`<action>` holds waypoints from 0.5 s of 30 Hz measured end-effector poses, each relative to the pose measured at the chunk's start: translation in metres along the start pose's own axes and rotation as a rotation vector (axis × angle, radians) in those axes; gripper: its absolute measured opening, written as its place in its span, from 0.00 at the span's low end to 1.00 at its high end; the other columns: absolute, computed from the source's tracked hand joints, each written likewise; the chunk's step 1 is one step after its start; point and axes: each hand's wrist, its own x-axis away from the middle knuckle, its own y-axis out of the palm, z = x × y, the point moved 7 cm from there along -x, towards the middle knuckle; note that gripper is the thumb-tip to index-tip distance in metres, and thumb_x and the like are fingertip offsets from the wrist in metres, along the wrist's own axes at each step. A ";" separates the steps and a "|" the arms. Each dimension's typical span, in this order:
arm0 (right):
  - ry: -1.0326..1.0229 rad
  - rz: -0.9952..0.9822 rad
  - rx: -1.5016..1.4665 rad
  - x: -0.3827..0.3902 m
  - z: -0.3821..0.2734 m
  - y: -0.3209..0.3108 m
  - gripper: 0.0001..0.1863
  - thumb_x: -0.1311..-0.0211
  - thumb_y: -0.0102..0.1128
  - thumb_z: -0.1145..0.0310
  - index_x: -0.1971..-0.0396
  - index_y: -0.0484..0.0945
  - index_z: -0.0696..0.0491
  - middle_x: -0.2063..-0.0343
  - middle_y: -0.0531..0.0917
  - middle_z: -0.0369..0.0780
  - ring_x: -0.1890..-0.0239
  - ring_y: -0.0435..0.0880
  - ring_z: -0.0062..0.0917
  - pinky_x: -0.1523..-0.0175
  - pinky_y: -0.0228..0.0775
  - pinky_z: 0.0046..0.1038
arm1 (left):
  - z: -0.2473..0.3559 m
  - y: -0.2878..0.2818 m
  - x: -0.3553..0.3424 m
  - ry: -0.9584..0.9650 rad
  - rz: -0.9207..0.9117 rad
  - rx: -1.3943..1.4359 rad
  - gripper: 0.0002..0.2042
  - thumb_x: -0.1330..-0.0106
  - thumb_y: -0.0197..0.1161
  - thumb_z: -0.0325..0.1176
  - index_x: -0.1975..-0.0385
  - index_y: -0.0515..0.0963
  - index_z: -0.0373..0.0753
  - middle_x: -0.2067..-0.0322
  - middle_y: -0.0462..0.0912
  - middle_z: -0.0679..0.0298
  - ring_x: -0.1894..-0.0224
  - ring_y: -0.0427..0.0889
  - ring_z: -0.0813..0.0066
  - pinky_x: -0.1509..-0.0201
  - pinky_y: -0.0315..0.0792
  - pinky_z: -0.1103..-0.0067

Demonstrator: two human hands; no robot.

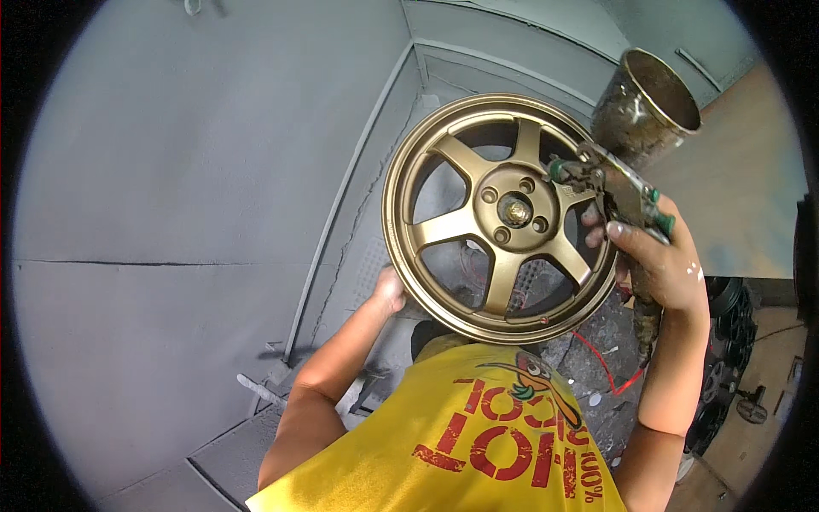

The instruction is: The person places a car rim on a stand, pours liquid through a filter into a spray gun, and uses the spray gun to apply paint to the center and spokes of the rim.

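A gold wheel rim (452, 229) with several spokes stands face up in front of me, with bolt holes around its hub. At its lower left edge is my left hand (391, 288); the fingers go out of sight behind the rim. My right hand (661, 260) is wrapped round the handle of a paint spray gun (630, 198), over the rim's right side. The gun has a paint-stained metal cup (636, 115) on top and green knobs. Its nozzle end points left across the spokes. Part of the grip is hidden by my fingers.
Grey walls (205, 171) rise at the left and back, meeting in a corner. A red hose (610, 375) lies over the stained floor (589, 354) below the gun. At the right are a tan panel (755, 179) and several dark wheels (717, 375).
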 end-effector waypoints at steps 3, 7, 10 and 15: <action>-0.013 0.031 -0.002 -0.014 0.004 -0.004 0.20 0.41 0.58 0.75 0.47 0.73 0.59 0.65 0.85 0.40 0.66 0.83 0.20 0.76 0.70 0.18 | -0.006 -0.012 -0.025 0.024 -0.061 -0.005 0.11 0.28 0.53 0.36 0.60 0.79 0.36 0.69 0.83 0.61 0.70 0.83 0.68 0.67 0.80 0.67; -0.029 0.100 0.070 -0.020 0.008 -0.008 0.19 0.42 0.58 0.75 0.48 0.74 0.59 0.66 0.85 0.38 0.68 0.83 0.18 0.77 0.70 0.18 | -0.008 -0.013 -0.027 -0.011 -0.086 -0.009 0.10 0.29 0.54 0.35 0.60 0.79 0.36 0.68 0.83 0.60 0.70 0.82 0.68 0.66 0.79 0.68; -0.043 0.104 0.077 -0.021 0.009 -0.008 0.20 0.42 0.58 0.75 0.48 0.74 0.59 0.66 0.85 0.38 0.68 0.83 0.18 0.77 0.70 0.18 | -0.015 -0.018 -0.033 -0.045 -0.113 -0.004 0.10 0.29 0.55 0.34 0.59 0.79 0.35 0.67 0.83 0.60 0.69 0.82 0.69 0.64 0.78 0.69; -0.040 0.032 0.048 -0.023 0.008 -0.007 0.21 0.42 0.59 0.75 0.47 0.73 0.59 0.65 0.85 0.39 0.68 0.83 0.19 0.77 0.70 0.19 | -0.016 -0.020 -0.031 -0.031 -0.077 0.013 0.10 0.30 0.55 0.33 0.59 0.79 0.34 0.67 0.83 0.60 0.67 0.82 0.69 0.63 0.77 0.70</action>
